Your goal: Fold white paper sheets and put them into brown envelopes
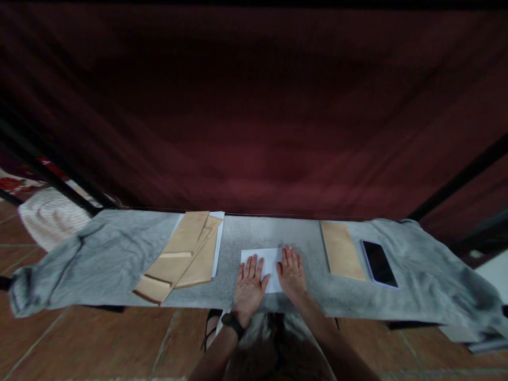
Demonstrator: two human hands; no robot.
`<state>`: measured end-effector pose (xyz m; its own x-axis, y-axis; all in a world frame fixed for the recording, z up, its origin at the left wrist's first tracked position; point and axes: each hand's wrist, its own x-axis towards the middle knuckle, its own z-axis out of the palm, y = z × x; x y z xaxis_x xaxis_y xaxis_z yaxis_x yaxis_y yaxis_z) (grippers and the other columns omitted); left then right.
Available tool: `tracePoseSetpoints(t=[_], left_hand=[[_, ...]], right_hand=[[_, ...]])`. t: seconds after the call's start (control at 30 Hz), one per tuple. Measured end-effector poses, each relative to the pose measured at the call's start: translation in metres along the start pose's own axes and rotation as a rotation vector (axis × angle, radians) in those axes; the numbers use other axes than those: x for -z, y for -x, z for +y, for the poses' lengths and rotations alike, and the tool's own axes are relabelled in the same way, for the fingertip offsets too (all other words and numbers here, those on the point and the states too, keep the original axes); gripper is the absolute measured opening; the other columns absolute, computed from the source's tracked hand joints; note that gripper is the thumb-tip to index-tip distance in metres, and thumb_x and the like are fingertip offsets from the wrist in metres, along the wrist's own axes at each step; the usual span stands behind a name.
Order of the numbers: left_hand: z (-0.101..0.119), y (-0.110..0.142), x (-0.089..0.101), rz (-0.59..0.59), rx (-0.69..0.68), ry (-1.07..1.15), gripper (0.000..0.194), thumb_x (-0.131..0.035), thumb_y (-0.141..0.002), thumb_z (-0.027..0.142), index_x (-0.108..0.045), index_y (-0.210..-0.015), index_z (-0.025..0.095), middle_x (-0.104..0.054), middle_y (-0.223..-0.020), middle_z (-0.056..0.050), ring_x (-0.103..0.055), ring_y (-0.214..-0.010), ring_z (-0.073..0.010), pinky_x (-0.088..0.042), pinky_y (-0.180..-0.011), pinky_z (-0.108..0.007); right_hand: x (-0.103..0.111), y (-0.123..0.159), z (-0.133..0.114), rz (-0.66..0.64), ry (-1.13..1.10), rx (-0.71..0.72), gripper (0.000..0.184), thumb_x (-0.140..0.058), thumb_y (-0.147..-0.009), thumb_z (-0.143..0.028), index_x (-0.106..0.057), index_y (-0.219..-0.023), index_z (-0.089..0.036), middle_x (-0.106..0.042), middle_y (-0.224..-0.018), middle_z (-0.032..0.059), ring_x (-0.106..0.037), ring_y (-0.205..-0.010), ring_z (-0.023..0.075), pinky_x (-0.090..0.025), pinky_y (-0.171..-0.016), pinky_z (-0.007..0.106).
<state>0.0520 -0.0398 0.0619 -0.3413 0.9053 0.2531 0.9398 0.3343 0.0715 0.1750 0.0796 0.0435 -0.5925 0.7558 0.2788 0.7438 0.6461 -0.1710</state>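
A white sheet of paper lies flat on the grey cloth in front of me, perhaps folded, though I cannot tell. My left hand rests palm down on its left part, fingers spread. Over the sheet's right edge lies my right hand, also flat, fingers stretched forward. Both hands press on the paper and grip nothing. To the left, several brown envelopes overlap on top of white sheets. At the right is a single brown envelope.
A phone lies right of the single envelope. Grey cloth covers the narrow bench-like surface. A dark red fabric panel rises behind it, with dark bars at the sides. Tiled floor shows below.
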Motion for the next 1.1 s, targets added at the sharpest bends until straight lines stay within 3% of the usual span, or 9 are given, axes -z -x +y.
tracePoseSetpoints(t=[0.1, 0.23, 0.33, 0.77, 1.1], left_hand=[[0.000, 0.000, 0.000, -0.036, -0.014, -0.002, 0.055, -0.040, -0.100, 0.037, -0.042, -0.152, 0.021, -0.041, -0.160, -0.010, -0.034, -0.149, -0.0264, -0.029, -0.121, -0.050], [-0.001, -0.001, 0.000, -0.060, -0.030, -0.011, 0.057, -0.039, -0.096, 0.024, -0.041, -0.153, 0.019, -0.040, -0.160, -0.009, -0.032, -0.150, -0.0256, -0.028, -0.122, -0.049], [-0.001, -0.001, 0.001, -0.064, -0.018, -0.015, 0.056, -0.036, -0.098, 0.023, -0.041, -0.153, 0.019, -0.040, -0.160, -0.009, -0.033, -0.150, -0.0251, -0.028, -0.121, -0.049], [-0.002, 0.000, -0.002, 0.001, -0.019, 0.008, 0.060, -0.041, -0.100, 0.051, -0.038, -0.155, 0.026, -0.040, -0.160, -0.009, -0.037, -0.147, -0.0273, -0.031, -0.119, -0.050], [-0.002, -0.001, 0.000, -0.012, -0.012, 0.015, 0.057, -0.043, -0.099, 0.052, -0.041, -0.153, 0.033, -0.038, -0.161, -0.007, -0.036, -0.148, -0.0268, -0.030, -0.119, -0.049]], right_hand=[[-0.001, 0.000, -0.023, -0.043, -0.092, 0.136, 0.053, -0.029, -0.105, -0.033, -0.041, -0.154, -0.016, -0.030, -0.164, 0.0096, -0.031, -0.150, 0.0253, -0.025, -0.122, 0.047], [-0.007, 0.000, -0.037, -0.076, -0.134, 0.205, 0.052, -0.028, -0.107, -0.036, -0.043, -0.152, -0.016, -0.039, -0.160, 0.0105, -0.034, -0.149, 0.0223, -0.028, -0.121, 0.045], [-0.009, 0.001, -0.030, -0.050, -0.119, 0.202, 0.050, -0.031, -0.107, -0.036, -0.045, -0.151, -0.018, -0.041, -0.158, 0.0089, -0.036, -0.148, 0.0218, -0.028, -0.122, 0.045], [-0.001, 0.008, -0.003, -0.056, -0.032, 0.072, 0.055, -0.039, -0.103, -0.043, -0.042, -0.153, -0.020, -0.035, -0.161, 0.0110, -0.038, -0.146, 0.0259, -0.026, -0.120, 0.046], [0.021, 0.040, 0.023, -0.016, -0.037, 0.118, 0.052, -0.035, -0.105, -0.036, -0.043, -0.152, -0.016, -0.043, -0.157, 0.0121, -0.041, -0.144, 0.0261, -0.026, -0.120, 0.048]])
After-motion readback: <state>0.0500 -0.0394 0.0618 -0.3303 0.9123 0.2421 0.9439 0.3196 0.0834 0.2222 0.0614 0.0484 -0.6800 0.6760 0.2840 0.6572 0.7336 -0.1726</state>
